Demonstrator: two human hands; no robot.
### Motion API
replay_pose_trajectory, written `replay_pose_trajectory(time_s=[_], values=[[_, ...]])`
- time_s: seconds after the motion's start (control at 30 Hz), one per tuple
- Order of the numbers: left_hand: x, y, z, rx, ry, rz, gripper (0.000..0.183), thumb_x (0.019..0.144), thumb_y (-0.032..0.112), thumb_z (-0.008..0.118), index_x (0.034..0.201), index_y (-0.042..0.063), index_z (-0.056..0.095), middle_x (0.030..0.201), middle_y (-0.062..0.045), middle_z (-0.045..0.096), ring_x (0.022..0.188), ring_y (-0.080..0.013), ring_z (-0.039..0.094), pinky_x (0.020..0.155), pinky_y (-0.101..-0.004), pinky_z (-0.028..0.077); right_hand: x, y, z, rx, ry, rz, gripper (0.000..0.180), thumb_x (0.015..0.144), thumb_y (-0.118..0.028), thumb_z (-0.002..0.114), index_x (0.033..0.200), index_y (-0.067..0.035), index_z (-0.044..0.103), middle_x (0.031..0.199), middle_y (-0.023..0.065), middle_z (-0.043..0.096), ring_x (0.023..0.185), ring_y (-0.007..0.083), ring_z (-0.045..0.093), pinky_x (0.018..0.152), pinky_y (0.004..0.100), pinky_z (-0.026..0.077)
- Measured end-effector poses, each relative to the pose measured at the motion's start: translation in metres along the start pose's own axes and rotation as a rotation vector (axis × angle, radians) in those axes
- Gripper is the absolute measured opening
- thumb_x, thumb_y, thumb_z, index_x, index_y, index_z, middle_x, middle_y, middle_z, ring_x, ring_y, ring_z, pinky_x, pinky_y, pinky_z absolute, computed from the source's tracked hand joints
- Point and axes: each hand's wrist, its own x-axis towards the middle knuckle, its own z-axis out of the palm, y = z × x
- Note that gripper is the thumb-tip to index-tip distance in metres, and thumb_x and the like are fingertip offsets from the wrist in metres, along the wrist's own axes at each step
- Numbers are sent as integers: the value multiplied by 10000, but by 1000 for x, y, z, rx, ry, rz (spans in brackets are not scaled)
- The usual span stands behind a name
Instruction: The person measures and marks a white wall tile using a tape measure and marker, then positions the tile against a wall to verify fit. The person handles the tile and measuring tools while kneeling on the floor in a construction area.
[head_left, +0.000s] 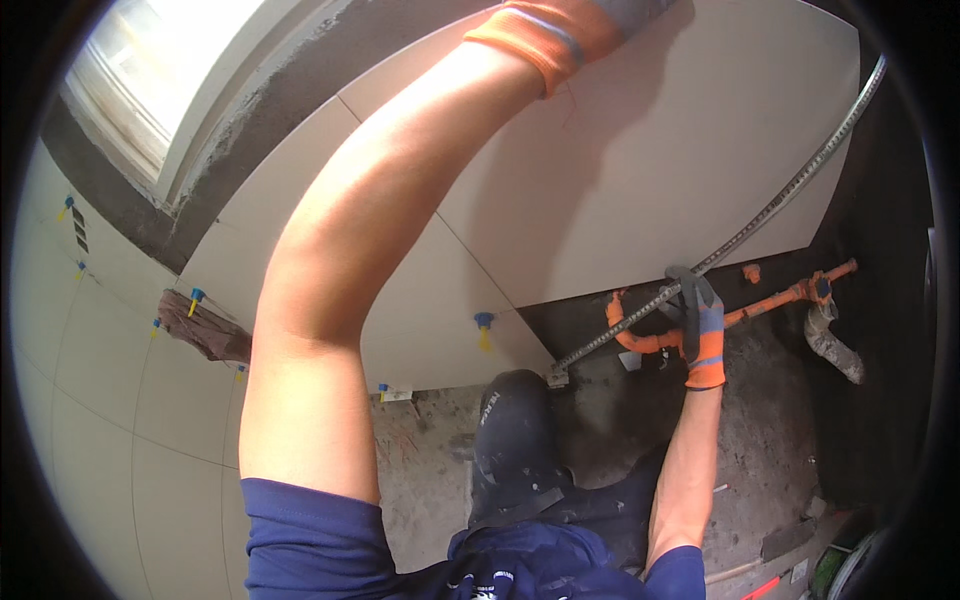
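My right hand (703, 322), in an orange and grey work glove, pinches a long graduated measuring tape blade (784, 191). The blade slants up to the right across large pale wall tiles (720, 135). Its lower end (558, 375) rests by the bottom corner of a tile, next to my knee. High at the top edge, my left hand (592, 26) wears a matching glove and lies over the upper tile. Its fingers run out of the picture, so I cannot see what they touch.
Orange water pipes (772, 304) with a grey elbow (832, 345) run along the dark wall below the tiles. Blue and yellow tile levelling clips (484, 326) stick out of several joints. A brown cloth-like piece (202, 322) hangs at the corner. A window (150, 90) is upper left.
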Motion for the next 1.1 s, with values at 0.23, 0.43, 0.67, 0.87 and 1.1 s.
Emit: replay_pose_trajectory(time_s=[0.23, 0.43, 0.67, 0.87, 1.1], values=[[-7, -9, -4, 47, -3, 53, 345, 917, 337, 416, 975, 108, 669, 940, -118, 683, 846, -278, 679, 692, -399, 535, -65, -26, -30, -560, 103, -280, 234, 941, -216, 520, 1024, -38, 648, 845, 26, 610, 635, 84, 531, 559, 239, 446], [-10, -16, 2, 135, 18, 117, 327, 911, 333, 431, 987, 113, 661, 939, -114, 679, 839, -276, 678, 687, -396, 537, -177, -29, -80, -455, 484, -263, 262, 960, -204, 482, 979, 18, 620, 859, 85, 609, 633, 129, 568, 577, 264, 483], [-4, -8, 17, 201, 96, 169, 307, 904, 328, 448, 1001, 118, 651, 938, -109, 673, 830, -274, 678, 681, -392, 538, -268, 35, -186, 211, 753, -238, 290, 945, -238, 554, 1088, 12, 585, 912, 90, 610, 749, 159, 591, 653, 290, 508], [-3, -11, 20, 250, 126, 194, 293, 898, 324, 462, 1013, 123, 643, 936, -105, 668, 822, -272, 677, 676, -389, 539, -305, 147, -257, 571, 972, -115, 298, 958, -308, 487, 1044, -52, 613, 945, 97, 659, 849, 228, 622, 733, 378, 514], [0, -10, 24, 275, 159, 211, 280, 892, 319, 479, 1027, 128, 633, 935, -100, 663, 814, -270, 677, 670, -386, 541, -272, 167, -277, -74, 958, 631, 378, 883, -362, 572, 908, 9, 637, 881, 169, 663, 826, 238, 649, 604, 396, 507]])
